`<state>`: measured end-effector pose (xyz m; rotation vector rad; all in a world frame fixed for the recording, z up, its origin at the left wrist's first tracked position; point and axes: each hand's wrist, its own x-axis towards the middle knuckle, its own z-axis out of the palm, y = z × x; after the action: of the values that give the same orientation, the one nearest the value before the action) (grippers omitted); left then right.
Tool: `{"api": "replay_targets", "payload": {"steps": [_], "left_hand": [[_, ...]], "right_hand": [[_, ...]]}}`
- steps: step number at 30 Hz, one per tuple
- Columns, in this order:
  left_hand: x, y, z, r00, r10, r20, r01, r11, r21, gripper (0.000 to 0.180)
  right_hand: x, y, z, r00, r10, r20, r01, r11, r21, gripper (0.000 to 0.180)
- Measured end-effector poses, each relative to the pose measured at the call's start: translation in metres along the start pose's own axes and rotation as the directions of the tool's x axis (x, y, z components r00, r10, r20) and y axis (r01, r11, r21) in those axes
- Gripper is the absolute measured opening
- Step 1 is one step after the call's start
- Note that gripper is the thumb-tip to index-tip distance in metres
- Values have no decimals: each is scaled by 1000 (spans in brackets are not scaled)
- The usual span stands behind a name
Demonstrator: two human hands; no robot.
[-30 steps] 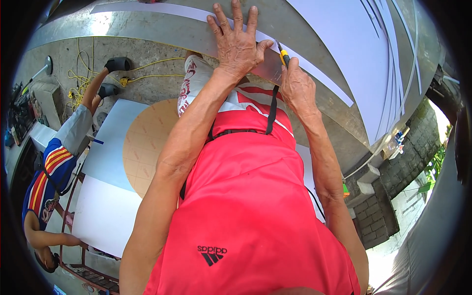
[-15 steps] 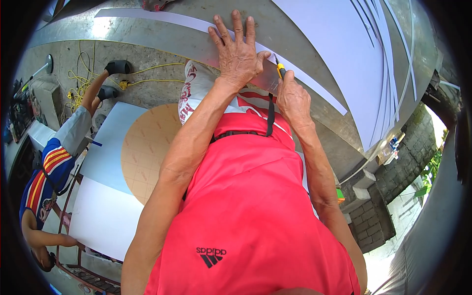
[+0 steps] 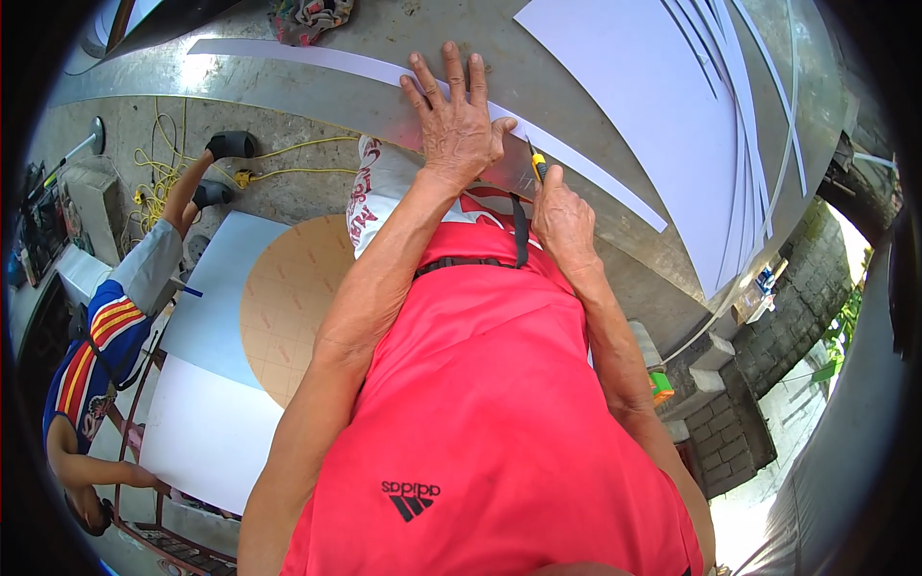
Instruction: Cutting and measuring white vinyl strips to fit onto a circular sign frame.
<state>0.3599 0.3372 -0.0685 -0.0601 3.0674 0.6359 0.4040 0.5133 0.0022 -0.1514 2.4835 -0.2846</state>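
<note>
Honestly, your left hand is spread wide across the strip, right hand wrapped round the cutter beside it; I'd tuck that thumb back.

The worktable top looks like smooth metal, glossy toward its left end; the white strip is smooth and matt. The utility knife pairs a plastic handle with a metal blade. The red shirt is softly shiny cloth, the concrete floor rough and matt.
</note>
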Motion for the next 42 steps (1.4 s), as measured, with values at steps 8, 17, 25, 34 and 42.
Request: {"api": "replay_targets", "payload": {"steps": [8, 17, 25, 34, 42], "left_hand": [[4, -2, 2, 1000, -4, 3, 4, 1000, 18, 96], [0, -6, 5, 999, 24, 41, -24, 1000, 1, 95], [2, -7, 6, 999, 26, 31, -27, 999, 22, 95], [2, -6, 1, 997, 16, 79, -19, 999, 29, 95], [0, -4, 2, 996, 5, 93, -9, 999, 44, 96]], "right_hand": [[-13, 12, 3, 999, 44, 30, -45, 998, 37, 21], [-11, 27, 5, 995, -14, -101, 43, 957, 286, 22], [25, 19, 9, 983, -58, -171, 100, 963, 250, 23], [32, 24, 8, 984, -93, -151, 127, 964, 234, 24], [30, 21, 6, 987, -86, -138, 115, 968, 221, 23]]}}
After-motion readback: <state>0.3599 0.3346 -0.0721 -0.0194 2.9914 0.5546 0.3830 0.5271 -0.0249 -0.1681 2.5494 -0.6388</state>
